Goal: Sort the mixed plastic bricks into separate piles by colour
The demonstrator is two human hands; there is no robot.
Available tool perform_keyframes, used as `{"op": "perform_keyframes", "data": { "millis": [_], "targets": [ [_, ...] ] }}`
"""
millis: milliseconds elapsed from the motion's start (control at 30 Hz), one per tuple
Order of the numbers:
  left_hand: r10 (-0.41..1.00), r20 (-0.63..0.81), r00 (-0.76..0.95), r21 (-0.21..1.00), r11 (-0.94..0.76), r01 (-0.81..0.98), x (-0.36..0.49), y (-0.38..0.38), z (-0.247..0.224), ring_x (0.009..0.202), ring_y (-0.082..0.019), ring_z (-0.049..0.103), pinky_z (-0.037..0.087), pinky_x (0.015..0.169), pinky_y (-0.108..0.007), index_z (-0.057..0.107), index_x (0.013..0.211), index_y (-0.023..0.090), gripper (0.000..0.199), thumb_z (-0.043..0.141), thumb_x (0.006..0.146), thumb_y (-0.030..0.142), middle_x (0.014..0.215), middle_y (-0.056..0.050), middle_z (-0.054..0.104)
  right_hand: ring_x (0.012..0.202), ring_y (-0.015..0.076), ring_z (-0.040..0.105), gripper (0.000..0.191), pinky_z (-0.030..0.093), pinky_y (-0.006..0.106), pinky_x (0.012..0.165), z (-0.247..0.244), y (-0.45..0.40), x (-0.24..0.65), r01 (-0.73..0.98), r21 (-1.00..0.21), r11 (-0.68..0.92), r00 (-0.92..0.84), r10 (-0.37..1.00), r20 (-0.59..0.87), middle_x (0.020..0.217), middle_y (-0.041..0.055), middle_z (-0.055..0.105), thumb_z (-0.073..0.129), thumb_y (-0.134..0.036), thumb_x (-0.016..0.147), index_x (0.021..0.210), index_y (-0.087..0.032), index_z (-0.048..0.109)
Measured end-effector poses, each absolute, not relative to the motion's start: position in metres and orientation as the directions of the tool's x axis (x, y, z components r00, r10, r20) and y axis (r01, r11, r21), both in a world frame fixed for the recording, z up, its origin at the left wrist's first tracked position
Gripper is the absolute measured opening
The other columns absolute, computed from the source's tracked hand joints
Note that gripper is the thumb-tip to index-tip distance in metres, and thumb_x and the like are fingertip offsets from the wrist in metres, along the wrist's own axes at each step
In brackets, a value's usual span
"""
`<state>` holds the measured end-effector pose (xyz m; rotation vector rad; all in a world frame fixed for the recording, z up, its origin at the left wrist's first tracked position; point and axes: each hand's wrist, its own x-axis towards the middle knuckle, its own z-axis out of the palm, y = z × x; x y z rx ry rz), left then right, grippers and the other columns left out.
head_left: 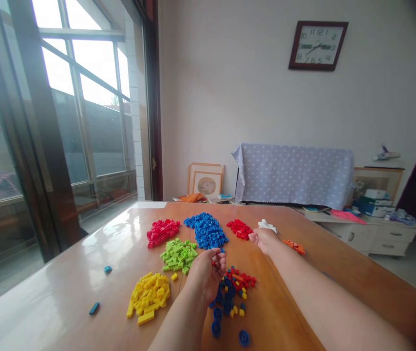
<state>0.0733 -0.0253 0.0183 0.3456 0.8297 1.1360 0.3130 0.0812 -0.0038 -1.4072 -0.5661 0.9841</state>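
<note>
My left hand (209,273) is curled above the mixed pile, and small red building bricks (214,263) show inside its fingers. Under it and to its right lie mixed pieces: round blue bricks (217,313), red bricks (246,281) and small yellow ones (241,312). My right hand (264,240) is closed beside the far red brick pile (239,229), its fingertips at that pile's right edge. Whatever is in those fingers is too small to make out. White bricks (267,224) lie just behind the right hand.
Sorted piles stand around: blue (208,231), crimson (162,232), lime green (179,256), yellow (149,295) and orange (294,246). Two loose teal pieces, one a flat brick (94,308), lie on the left of the wooden table (65,292). A cloth-covered object (295,175) stands beyond.
</note>
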Motion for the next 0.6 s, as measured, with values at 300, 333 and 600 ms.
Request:
{"op": "perform_keyframes", "data": {
  "millis": [300,333,600],
  "targets": [
    [0.909,-0.396,0.133,0.609,0.368,-0.703,0.073,-0.023,0.021,0.061,-0.011,0.065,0.057,0.058,-0.02,0.057,0.096,0.012,0.012,0.061,0.084,0.012,0.077,-0.007,0.065,0.068,0.0154,0.067,0.016,0.059,0.026,0.059,-0.014,0.093,0.321,-0.23,-0.963,-0.137,0.495,0.836,-0.237,0.074,0.0056,0.062,0.066,-0.017,0.079,0.089,-0.018,0.054],
    [0.907,-0.399,0.135,0.607,0.371,-0.703,0.073,-0.022,0.021,0.061,-0.011,0.065,0.057,0.059,-0.02,0.057,0.096,0.012,0.013,0.061,0.084,0.013,0.078,-0.007,0.065,0.069,0.0155,0.068,0.014,0.059,0.025,0.06,-0.015,0.091,0.321,-0.226,-0.966,-0.128,0.496,0.838,-0.227,0.075,0.0058,0.062,0.065,-0.017,0.08,0.088,-0.018,0.054],
    [0.903,-0.406,0.14,0.618,0.385,-0.686,0.074,-0.021,0.018,0.061,-0.011,0.065,0.056,0.056,-0.018,0.059,0.097,0.011,0.012,0.059,0.085,0.013,0.076,-0.007,0.065,0.062,0.0119,0.066,0.017,0.055,0.021,0.058,-0.017,0.051,0.306,-0.153,-0.987,-0.053,0.455,0.882,-0.118,0.07,0.0026,0.066,0.066,-0.014,0.073,0.088,-0.017,0.058]
  ]
}}
